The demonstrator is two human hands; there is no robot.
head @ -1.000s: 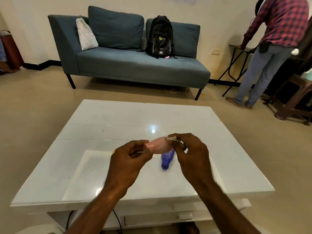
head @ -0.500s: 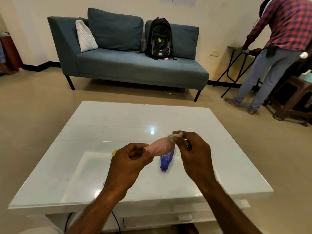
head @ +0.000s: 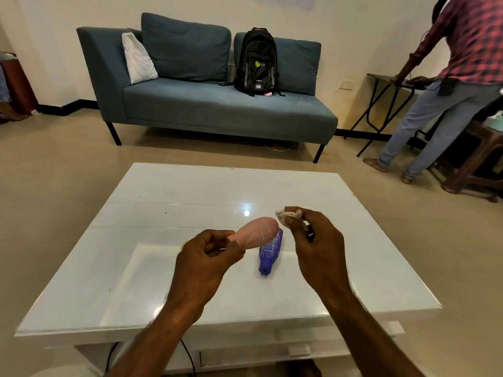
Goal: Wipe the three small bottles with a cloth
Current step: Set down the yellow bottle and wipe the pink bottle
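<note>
My left hand (head: 206, 257) grips a pink bottle (head: 258, 230) by its neck end, holding it tilted above the white table (head: 174, 194), its wide bottom pointing up and away. My right hand (head: 315, 240) pinches a small whitish cloth (head: 288, 214) just to the right of the bottle's bottom, barely apart from it. A blue bottle (head: 269, 251) lies on its side on the table below and between the hands, cap toward me. A bit of something yellow (head: 184, 243) peeks out behind my left hand; most of it is hidden.
A blue-grey sofa (head: 217, 110) with a black backpack (head: 255, 62) and a white pillow (head: 138, 59) stands beyond the table. At the far right a person (head: 449, 85) in a checked shirt leans on a folding table (head: 386, 83). Wooden furniture (head: 481, 159) is beside them.
My right hand with the cloth has slid off the pink bottle's bottom, up and to the right. The left hand has tilted the bottle upward. The person at the right has shifted slightly.
</note>
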